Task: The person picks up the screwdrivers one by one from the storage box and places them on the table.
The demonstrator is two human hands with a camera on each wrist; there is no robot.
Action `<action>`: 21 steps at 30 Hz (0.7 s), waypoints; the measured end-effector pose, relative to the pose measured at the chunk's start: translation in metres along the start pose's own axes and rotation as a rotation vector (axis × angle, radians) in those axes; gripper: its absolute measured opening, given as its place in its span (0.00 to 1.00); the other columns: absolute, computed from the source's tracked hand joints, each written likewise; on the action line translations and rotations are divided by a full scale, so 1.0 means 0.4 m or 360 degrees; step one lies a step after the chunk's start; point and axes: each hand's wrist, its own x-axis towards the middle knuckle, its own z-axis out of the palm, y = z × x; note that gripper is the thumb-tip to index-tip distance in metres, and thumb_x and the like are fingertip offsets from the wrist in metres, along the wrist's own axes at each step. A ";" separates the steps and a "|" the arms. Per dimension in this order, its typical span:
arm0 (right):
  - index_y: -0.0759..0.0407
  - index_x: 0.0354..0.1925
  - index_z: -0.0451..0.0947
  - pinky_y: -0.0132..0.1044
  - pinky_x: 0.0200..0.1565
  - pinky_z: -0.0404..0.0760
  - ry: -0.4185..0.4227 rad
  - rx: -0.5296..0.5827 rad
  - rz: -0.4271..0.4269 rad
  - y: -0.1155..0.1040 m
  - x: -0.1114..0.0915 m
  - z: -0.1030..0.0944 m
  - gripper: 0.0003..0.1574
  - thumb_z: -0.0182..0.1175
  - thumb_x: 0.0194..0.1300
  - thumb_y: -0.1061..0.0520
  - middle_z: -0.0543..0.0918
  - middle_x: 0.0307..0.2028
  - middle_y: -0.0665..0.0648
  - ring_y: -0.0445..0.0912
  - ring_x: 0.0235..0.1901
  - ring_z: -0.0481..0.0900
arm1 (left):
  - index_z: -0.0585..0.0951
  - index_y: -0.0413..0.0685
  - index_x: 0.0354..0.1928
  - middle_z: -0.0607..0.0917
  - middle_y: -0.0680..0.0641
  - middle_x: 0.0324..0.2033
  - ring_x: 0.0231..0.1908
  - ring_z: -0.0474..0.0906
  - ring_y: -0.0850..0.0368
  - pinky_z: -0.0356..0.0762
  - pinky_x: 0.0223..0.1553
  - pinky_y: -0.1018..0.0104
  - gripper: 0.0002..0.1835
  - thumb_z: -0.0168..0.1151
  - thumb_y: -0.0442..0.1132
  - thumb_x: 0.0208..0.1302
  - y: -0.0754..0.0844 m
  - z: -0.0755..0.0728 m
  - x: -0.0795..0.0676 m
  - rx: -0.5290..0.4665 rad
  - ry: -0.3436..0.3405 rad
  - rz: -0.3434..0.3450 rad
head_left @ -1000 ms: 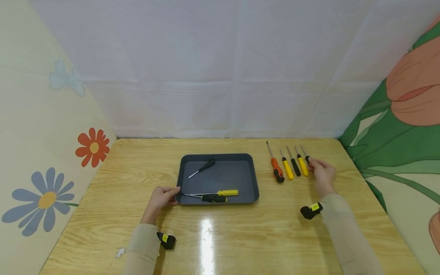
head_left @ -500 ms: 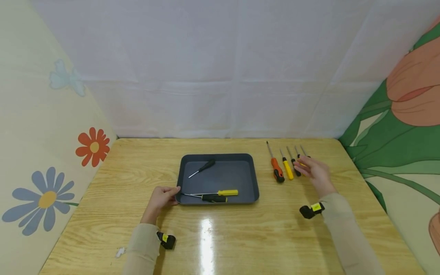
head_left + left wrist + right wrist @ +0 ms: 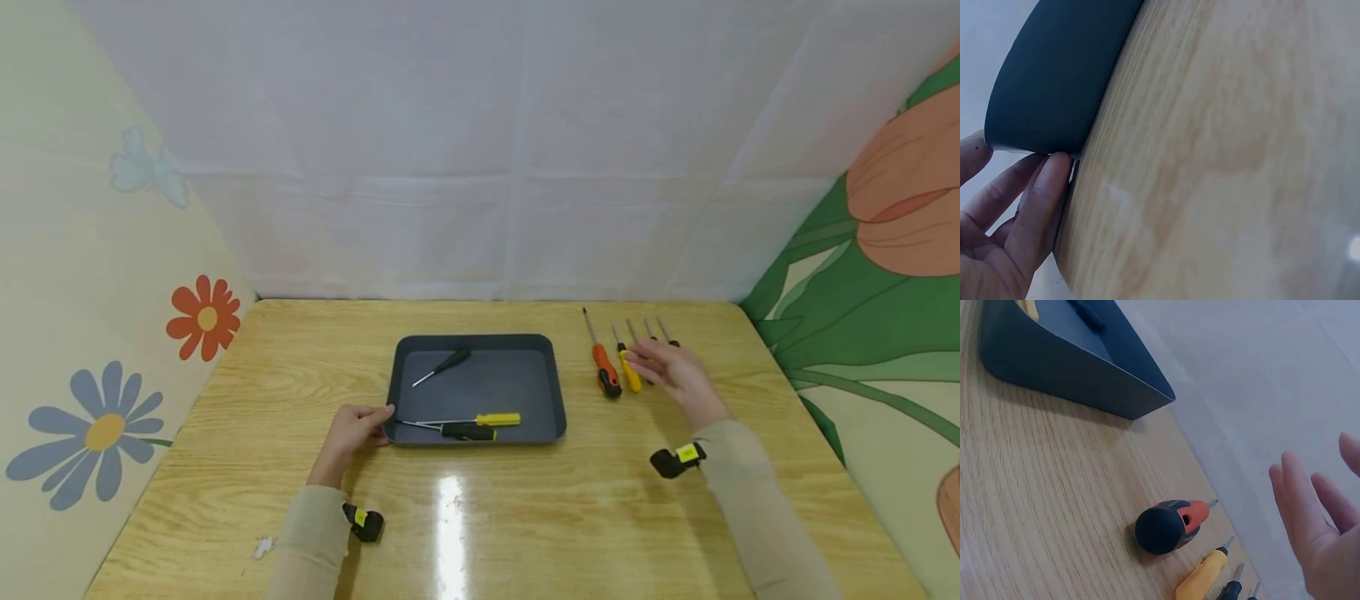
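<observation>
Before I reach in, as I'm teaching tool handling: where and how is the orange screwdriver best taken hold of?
Probably by the thick handle of the orange screwdriver, from above with the right hand, gripped across its sides: the handle lies toward the person, thin shaft pointing away. A gap separates it from the tray, while the nearest yellow screwdriver lies close on its right.

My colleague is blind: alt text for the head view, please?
A left hand grips the near left corner of a dark tray holding three screwdrivers. The right hand, empty, hovers over a row of five more screwdrivers on a wooden table.
</observation>
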 end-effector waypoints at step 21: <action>0.80 0.62 0.51 0.38 0.42 0.80 -0.0322 -0.0555 0.0099 -0.051 -0.144 0.287 0.33 0.52 0.63 0.70 0.83 0.35 0.52 0.45 0.36 0.82 | 0.79 0.25 0.41 0.81 0.46 0.22 0.20 0.78 0.59 0.81 0.25 0.65 0.18 0.61 0.38 0.59 0.004 0.001 -0.003 0.0023 0.0018 -0.0005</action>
